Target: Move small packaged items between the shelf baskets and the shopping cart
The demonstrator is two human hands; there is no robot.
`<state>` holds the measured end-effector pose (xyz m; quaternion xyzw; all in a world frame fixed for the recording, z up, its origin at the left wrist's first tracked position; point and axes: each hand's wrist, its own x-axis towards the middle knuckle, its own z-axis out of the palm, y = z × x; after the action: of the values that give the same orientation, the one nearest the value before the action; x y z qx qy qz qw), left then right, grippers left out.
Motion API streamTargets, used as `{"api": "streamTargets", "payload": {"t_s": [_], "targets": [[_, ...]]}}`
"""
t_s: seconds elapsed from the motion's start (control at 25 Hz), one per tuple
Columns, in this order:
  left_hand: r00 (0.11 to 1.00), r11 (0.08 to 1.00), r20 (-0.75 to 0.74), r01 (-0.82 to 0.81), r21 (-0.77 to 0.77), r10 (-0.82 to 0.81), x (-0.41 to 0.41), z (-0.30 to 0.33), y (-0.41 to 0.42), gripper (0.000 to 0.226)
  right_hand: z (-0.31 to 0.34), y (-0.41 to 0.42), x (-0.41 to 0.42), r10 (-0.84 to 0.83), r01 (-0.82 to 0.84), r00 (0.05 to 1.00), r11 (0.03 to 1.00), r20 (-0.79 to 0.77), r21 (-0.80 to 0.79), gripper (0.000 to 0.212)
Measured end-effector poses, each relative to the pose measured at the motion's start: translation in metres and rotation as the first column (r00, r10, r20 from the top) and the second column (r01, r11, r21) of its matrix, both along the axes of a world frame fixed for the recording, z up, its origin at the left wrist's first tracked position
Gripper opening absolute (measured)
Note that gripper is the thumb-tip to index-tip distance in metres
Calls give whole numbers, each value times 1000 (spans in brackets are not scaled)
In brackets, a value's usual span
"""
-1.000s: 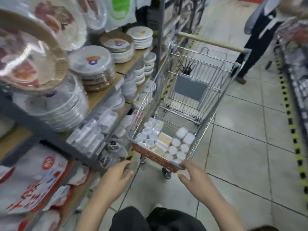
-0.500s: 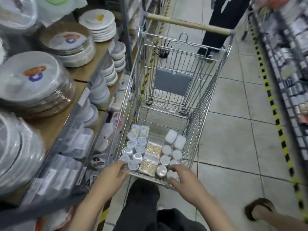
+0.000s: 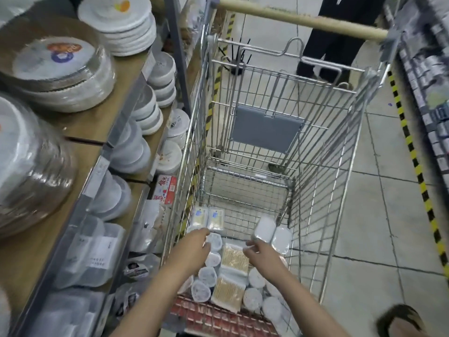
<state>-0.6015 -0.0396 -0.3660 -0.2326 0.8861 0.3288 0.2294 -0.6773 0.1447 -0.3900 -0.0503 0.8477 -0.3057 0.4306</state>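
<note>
**A:** What sits in the shopping cart (image 3: 323, 152), and where?

**B:** A cluster of small packaged items fills the near end of the wire floor. Round, lidded white tubs (image 3: 207, 276) lie in a column on the left, flat packs of pale sticks (image 3: 234, 256) run down the middle, more round tubs are on the right, and two oval white packs (image 3: 264, 229) lean at the far right edge of the cluster. Two flat boxed packs (image 3: 209, 217) lie at the cluster's far left edge.

**A:** And the hands?

**B:** Both reach down into the cart. The left hand (image 3: 192, 249) rests over the left column of tubs, fingers bent down onto them; whether it has closed on one I cannot tell. The right hand (image 3: 261, 252) hovers above the stick packs, fingers loosely spread and holding nothing, tips close to the nearer oval pack.

**A:** How should the pick go?

**B:** I would take one item per hand, pinching a tub by its rim from above so that its neighbours do not roll. The packs are light and slippery in film, so a firm grasp helps. Lift straight up, clear of the wire sides.

**A:** And around the cart?

**B:** Shelves (image 3: 102, 122) on the left carry wrapped disposable plates (image 3: 63, 71) and bowls, just beside the cart. Another person's dark trousers (image 3: 337, 42) stand past the handle (image 3: 303, 20).
</note>
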Motion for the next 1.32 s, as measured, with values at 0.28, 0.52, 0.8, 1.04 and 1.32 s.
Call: {"api": "streamTargets", "payload": {"t_s": [0.28,0.52,0.8,1.04,1.32], "targets": [[977,971,90,-176,-162,192,-55,-99,-19,29,-128,-78,-46,-137,126,986,986,97,107,48],[966,943,125,-187,-274,228,-65,-154,-24,31,-206,-112,-42,-229,202,949,970,217,138,61],[956,931,178,-169,-323,235,-71,-202,-14,47,-232,-105,-44,-214,206,972,974,93,91,27],[965,861,131,-138,-489,229,-83,-226,-7,41,-232,-91,-53,-281,276,955,959,91,62,14],[943,891,195,-168,-422,270,-87,-241,-9,25,-239,-82,-57,-356,359,923,933,145,8,14]]}}
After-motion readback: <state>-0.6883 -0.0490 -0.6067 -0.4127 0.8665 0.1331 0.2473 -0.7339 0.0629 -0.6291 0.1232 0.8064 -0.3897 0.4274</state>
